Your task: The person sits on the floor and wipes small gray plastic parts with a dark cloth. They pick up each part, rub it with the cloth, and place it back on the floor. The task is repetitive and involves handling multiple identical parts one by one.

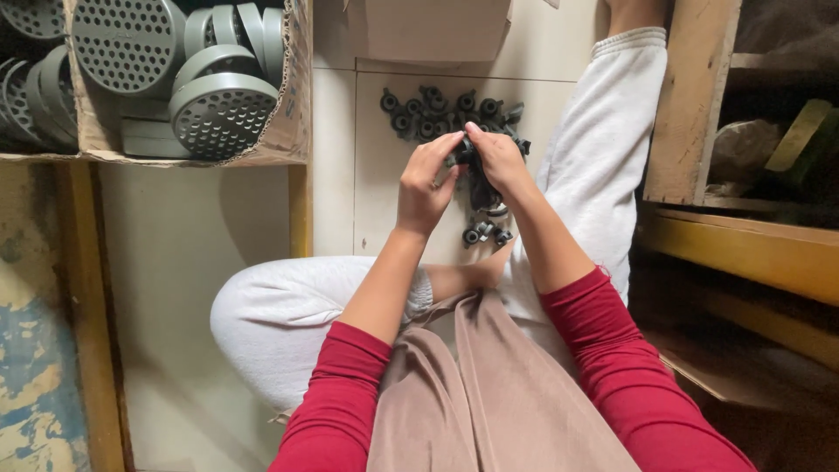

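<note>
1. Both arms wear close-fitting red sleeves point(350, 385) that end below the elbows, leaving the forearms bare.
2. A loose, softly creased beige-brown top point(489, 393) covers the torso.
3. White fabric trousers point(603, 131) with a ribbed cuff cover the legs.
4. The hands are bare.

Open brown cardboard box point(293, 96), upper left of frame, worn edges, holds grey perforated round discs point(223, 112). Second plain brown cardboard box point(428, 28), closed, top centre, cut by frame edge. No labels, signs or screens visible.
</note>
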